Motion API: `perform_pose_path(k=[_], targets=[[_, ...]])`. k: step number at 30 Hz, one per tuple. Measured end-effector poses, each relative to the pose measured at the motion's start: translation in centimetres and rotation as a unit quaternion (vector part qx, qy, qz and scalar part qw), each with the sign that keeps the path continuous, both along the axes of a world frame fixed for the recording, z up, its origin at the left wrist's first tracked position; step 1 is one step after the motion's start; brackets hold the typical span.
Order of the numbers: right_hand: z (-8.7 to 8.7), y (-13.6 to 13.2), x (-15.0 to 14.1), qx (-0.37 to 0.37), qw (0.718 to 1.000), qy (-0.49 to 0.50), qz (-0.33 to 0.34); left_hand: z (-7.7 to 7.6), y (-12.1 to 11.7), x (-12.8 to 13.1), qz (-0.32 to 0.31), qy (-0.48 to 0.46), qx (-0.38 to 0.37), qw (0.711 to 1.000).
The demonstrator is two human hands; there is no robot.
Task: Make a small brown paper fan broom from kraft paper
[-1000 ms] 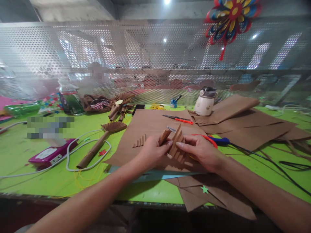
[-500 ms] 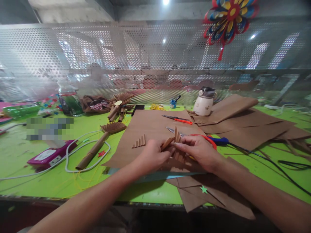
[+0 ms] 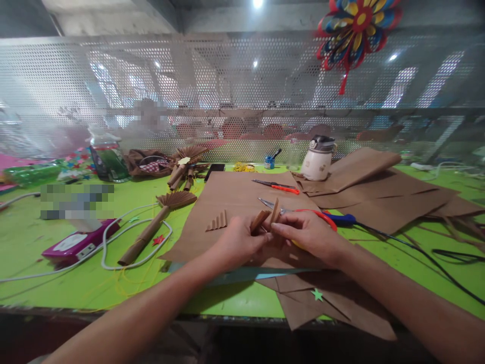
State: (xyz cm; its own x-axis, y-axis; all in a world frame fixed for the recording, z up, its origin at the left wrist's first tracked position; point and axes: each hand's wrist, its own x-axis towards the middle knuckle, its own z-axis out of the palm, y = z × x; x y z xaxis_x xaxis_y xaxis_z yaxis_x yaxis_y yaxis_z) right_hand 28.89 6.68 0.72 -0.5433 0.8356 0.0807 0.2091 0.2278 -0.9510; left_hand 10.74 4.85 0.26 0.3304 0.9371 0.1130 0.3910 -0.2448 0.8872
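Note:
Between my two hands is pleated brown paper point(image 3: 260, 221), held over a large brown paper sheet point(image 3: 231, 194). My left hand point(image 3: 242, 240) is closed on its left part, thumb toward the middle. My right hand point(image 3: 303, 230) pinches an upright folded edge of pleated paper point(image 3: 276, 210) on the right. Whether both parts are one piece I cannot tell, as my fingers cover the join. A small pleated scrap point(image 3: 217, 221) lies on the sheet left of my hands. Just behind my right hand are red-handled scissors point(image 3: 269, 203), partly covered by it.
An orange-handled cutter point(image 3: 280, 187) lies farther back on the sheet. At left are a paper fan with a rolled handle point(image 3: 146, 235), a purple power strip point(image 3: 81, 242) and a white cable. A blue-handled tool point(image 3: 341, 220) trails a black cord right. A white jug point(image 3: 317, 161) stands behind.
The pleats between my hands have been pressed narrower and turned slightly, with less of the folds fanned out. Both hands stay in nearly the same place.

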Motion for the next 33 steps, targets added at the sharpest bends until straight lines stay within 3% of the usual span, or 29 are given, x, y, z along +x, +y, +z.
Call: perform_pose_path(k=[4, 8, 19, 29, 33], targets=[[0.0, 0.3, 0.5, -0.023, 1.0, 0.01, 0.017, 0.3, 0.1, 0.0, -0.007, -0.044, -0.031, 0.999], [-0.2, 0.4, 0.3, -0.036, 0.999, 0.028, 0.022, 0.5, 0.0, 0.0, -0.012, -0.045, -0.011, 0.999], [-0.6, 0.3, -0.3, 0.059, 0.998, 0.011, -0.036, 0.0, 0.1, 0.0, -0.018, 0.027, 0.056, 0.998], [-0.8, 0.5, -0.3, -0.058, 0.995, 0.062, -0.049, -0.1, 0.2, -0.2, -0.01, 0.033, 0.043, 0.998], [-0.4, 0.2, -0.3, -0.056, 0.997, 0.035, -0.042, 0.3, 0.2, -0.1, 0.019, 0.04, 0.025, 0.999]])
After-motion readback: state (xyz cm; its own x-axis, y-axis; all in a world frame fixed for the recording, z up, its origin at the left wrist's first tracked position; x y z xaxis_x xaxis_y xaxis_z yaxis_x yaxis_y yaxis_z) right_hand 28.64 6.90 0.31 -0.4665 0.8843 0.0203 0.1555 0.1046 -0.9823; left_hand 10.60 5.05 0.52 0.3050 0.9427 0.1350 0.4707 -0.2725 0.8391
